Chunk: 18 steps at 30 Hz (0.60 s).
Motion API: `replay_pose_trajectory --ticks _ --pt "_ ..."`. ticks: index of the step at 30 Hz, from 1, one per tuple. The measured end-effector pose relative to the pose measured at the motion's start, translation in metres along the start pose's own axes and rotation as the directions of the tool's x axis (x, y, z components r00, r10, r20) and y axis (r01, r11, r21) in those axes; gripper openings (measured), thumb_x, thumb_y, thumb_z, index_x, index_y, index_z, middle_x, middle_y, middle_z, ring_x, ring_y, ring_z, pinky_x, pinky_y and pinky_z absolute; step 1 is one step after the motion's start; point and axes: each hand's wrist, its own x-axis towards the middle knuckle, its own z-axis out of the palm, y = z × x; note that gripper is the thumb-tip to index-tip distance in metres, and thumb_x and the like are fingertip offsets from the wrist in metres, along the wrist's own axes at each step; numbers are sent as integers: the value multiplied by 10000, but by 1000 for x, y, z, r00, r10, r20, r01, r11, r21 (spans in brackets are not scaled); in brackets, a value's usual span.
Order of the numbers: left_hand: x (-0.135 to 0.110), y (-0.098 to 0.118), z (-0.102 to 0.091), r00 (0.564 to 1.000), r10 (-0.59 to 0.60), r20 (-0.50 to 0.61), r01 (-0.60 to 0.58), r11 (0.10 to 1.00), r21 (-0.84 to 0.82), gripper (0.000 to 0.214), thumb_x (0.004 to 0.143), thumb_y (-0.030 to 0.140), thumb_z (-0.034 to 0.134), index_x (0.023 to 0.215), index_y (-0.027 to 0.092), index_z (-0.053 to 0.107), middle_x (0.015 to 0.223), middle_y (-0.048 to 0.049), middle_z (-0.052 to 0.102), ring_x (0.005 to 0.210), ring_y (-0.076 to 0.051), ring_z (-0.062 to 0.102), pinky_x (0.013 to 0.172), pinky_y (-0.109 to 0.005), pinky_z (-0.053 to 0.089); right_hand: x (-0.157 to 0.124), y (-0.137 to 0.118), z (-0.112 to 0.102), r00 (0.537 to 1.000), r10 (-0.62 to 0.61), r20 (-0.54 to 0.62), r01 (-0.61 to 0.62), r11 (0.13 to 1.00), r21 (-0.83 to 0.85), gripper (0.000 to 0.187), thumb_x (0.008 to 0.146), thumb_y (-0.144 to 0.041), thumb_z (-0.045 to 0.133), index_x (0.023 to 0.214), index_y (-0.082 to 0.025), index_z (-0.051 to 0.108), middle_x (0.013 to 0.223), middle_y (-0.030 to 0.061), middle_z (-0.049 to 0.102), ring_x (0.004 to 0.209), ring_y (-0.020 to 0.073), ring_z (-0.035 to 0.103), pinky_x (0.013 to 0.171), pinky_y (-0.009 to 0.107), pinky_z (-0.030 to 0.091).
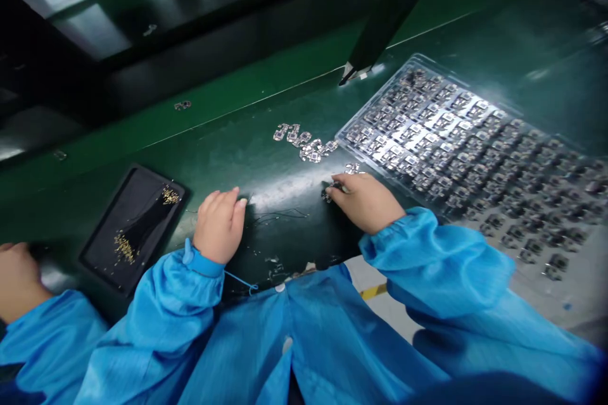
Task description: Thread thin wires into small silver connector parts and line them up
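My left hand [218, 226] is just above the green bench, thumb and fingers pinched together. Whatever lies between those fingertips is too small to make out. Thin dark wires [280, 213] lie on the bench just right of it. My right hand [369, 202] grips a small circuit board [327, 192] between thumb and fingers, close to the bench surface. Another small board [352, 168] lies just beyond the right knuckles. Farther back is a loose cluster of several such boards [312, 150]. A blue band with a cord circles my left wrist.
At right, a clear plastic tray [349, 150] carries rows of small boards and reaches past the bench's front edge. Left stands a black tray [102, 221] with gold-tipped wires. Another person's hand [19, 281] is at far left. A dark post [387, 9] rises behind.
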Motion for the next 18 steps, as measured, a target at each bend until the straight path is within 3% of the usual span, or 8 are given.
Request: replay_pose_trajectory --ticks 3,5,9,13,15,18 --pt "2 -1 -10 977 -137 -163 120 987 -111 376 838 358 332 1031 128 559 986 -95 620 944 -185 548 857 -345 422 -10 -8 -7 1000 12 -26 -11 1000 17 299 785 -288 414 965 -172 623 909 81 651 894 212 558 768 311 422" --pt "0 -1 -14 957 -211 -199 177 969 -171 369 833 363 348 1026 133 563 992 -88 620 943 -171 554 849 -321 430 -15 -20 -8 998 1 -56 -3 999 -38 300 795 -264 379 941 -179 628 860 86 648 848 209 562 727 305 414" --pt "-5 1 -11 959 -256 -122 222 945 -240 355 814 376 383 996 145 581 983 -76 629 945 -169 561 855 -312 433 0 -50 5 998 -22 -51 14 989 -150 328 819 -272 319 905 -176 620 817 110 618 748 217 562 620 305 383" --pt "-7 3 -7 929 -358 -95 316 899 -304 347 812 379 384 994 160 585 993 -66 630 953 -162 563 850 -295 444 23 -74 22 993 -90 81 95 994 -57 364 823 -396 341 937 -161 595 827 113 617 759 215 563 621 294 379" --pt "-8 2 -7 917 -385 -102 336 885 -321 349 811 384 387 996 165 585 998 -62 629 958 -158 561 853 -285 444 21 -79 25 986 -135 94 140 989 -38 387 833 -416 319 937 -163 592 821 107 622 773 212 565 647 298 387" --pt "-10 0 -7 915 -390 -108 337 882 -330 353 810 394 388 999 171 585 997 -57 629 957 -155 562 855 -283 444 4 -78 26 957 -260 126 270 960 -70 349 855 -303 290 932 -164 601 839 105 630 786 206 574 697 310 396"
